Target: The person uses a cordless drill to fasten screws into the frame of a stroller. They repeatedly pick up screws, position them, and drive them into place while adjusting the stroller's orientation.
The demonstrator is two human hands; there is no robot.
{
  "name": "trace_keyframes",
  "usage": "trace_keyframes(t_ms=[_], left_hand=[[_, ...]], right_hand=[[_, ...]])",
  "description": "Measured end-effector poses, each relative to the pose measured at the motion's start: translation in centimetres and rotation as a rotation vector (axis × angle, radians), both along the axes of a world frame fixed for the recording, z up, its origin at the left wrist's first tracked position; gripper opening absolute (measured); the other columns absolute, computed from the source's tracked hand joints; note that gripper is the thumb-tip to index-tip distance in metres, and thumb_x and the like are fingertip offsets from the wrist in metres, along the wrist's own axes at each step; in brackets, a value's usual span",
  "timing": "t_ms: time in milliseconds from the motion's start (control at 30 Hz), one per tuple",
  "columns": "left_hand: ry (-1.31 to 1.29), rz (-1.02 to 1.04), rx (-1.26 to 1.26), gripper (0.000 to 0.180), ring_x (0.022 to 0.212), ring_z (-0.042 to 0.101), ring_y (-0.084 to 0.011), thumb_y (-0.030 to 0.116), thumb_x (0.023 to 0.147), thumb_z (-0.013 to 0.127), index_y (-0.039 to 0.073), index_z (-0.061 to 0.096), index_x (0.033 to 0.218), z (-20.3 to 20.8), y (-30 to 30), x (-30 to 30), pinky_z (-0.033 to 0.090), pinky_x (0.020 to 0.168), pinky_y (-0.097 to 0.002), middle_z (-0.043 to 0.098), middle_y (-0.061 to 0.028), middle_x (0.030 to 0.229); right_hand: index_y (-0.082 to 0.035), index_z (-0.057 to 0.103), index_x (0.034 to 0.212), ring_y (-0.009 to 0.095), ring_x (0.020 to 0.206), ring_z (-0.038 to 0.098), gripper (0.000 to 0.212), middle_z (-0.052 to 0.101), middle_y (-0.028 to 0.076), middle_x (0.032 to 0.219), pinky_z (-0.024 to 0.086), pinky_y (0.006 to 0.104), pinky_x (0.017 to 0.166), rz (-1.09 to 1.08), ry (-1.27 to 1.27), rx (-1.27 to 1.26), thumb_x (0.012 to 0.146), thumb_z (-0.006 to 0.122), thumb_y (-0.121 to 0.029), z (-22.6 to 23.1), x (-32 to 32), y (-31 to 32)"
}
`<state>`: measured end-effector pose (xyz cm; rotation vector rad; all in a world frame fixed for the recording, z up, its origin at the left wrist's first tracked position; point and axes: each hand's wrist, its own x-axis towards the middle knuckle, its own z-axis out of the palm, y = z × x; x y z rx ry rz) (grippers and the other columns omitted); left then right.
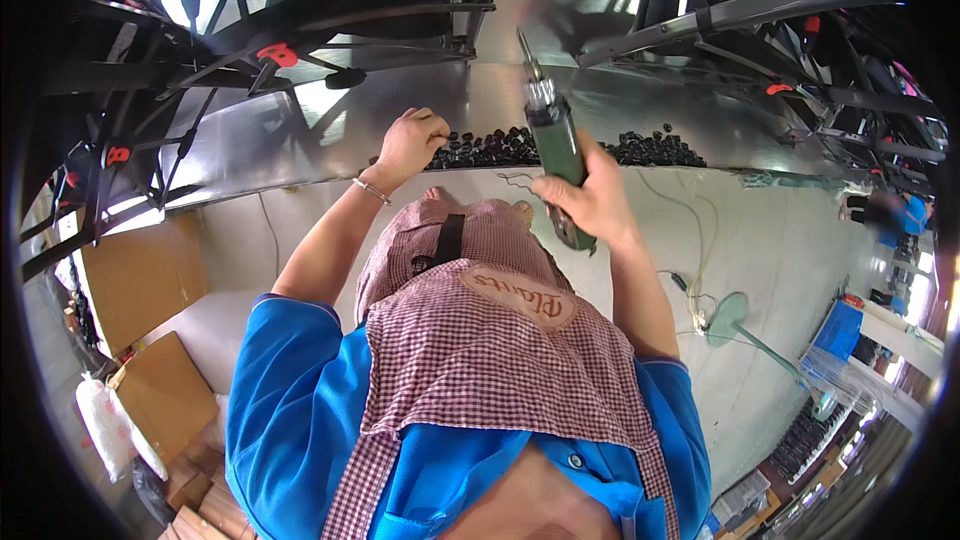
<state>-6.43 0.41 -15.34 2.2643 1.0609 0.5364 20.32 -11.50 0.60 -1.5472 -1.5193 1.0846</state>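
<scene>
Nearest are the blue shirt (290, 400) and checked apron (490, 370) of the person. Beyond them, the right hand (595, 195) has its fingers wrapped round a green power driver (560, 145), thumb across the body, bit pointing away, above the near edge of the bench. The driver hides part of a row of small black pieces (490, 147) along that edge. At the row's left end, the left hand (412, 140) has its fingers curled together; whether they pinch a piece, I cannot tell. Farther over, a black frame (390, 12) with a red knob (278, 55) and a grey bar (770, 8) crowd the bench on both sides.

The bench (240, 140) is shiny metal. Below lies a pale floor (780, 250), with cardboard (145, 260) at left, a green round base (727, 318) and a blue crate (838, 332) at right, and another person (912, 215) far right.
</scene>
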Motion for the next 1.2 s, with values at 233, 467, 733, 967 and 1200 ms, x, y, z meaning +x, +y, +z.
trace_keyframes(t_ms=[233, 467, 733, 967, 1200], left_hand=[[0.121, -0.099, 0.048, 0.006, 0.086, 0.061, -0.0241, 0.007, 0.083, 0.065, 0.007, 0.068, 0.088, -4.1, 2.2, 1.8, 0.050, 0.075, -0.0381, 0.065, -0.0041, 0.087], [-0.937, 0.038, -1.492, 0.013, 0.092, 0.061, -0.0263, 0.006, 0.096, 0.052, 0.000, 0.057, 0.107, 4.4, 1.1, 7.5, 0.051, 0.084, -0.0388, 0.062, -0.0126, 0.101], [-0.971, -0.097, -1.502, 0.013, 0.090, 0.061, -0.0245, 0.010, 0.098, 0.052, 0.002, 0.057, 0.107, 8.4, 0.4, 13.2, 0.050, 0.085, -0.0379, 0.061, -0.0122, 0.101], [-0.516, -0.269, -1.002, 0.010, 0.081, 0.063, -0.0139, 0.008, 0.098, 0.054, -0.001, 0.058, 0.099, 12.2, 1.0, 18.3, 0.051, 0.079, -0.0284, 0.064, -0.0063, 0.089], [-0.303, -0.324, -0.864, 0.017, 0.080, 0.066, -0.0155, 0.014, 0.095, 0.059, 0.000, 0.061, 0.105, 20.4, 3.0, 22.8, 0.053, 0.074, -0.0282, 0.066, -0.0074, 0.091]], right_hand=[[0.001, 0.038, 0.140, 0.022, 0.112, 0.057, 0.096, 0.057, 0.014, 0.122, 0.046, 0.0339, 0.096, -0.039, 0.140, -0.191, 0.066, 0.089, -0.032, -3.9, 0.5, -5.1], [-0.005, 0.032, 0.145, 0.033, 0.123, 0.054, 0.104, 0.053, 0.019, 0.134, 0.044, 0.0388, 0.102, 0.008, 0.009, -0.316, 0.061, 0.090, -0.029, -1.8, 0.8, -6.0], [-0.004, 0.037, 0.142, 0.026, 0.117, 0.058, 0.100, 0.058, 0.015, 0.127, 0.045, 0.0359, 0.099, 0.000, 0.069, -0.326, 0.060, 0.090, -0.023, -0.2, 5.6, -7.1], [-0.004, 0.041, 0.139, 0.014, 0.084, 0.061, 0.094, 0.061, 0.006, 0.096, 0.051, 0.0299, 0.076, 0.084, 0.727, -0.526, 0.059, 0.088, -0.013, -0.6, 11.9, -8.7], [-0.001, 0.035, 0.144, 0.025, 0.116, 0.055, 0.105, 0.055, 0.015, 0.127, 0.044, 0.0349, 0.097, 0.005, 0.312, -0.006, 0.059, 0.092, -0.025, -0.3, 14.6, -9.7]])
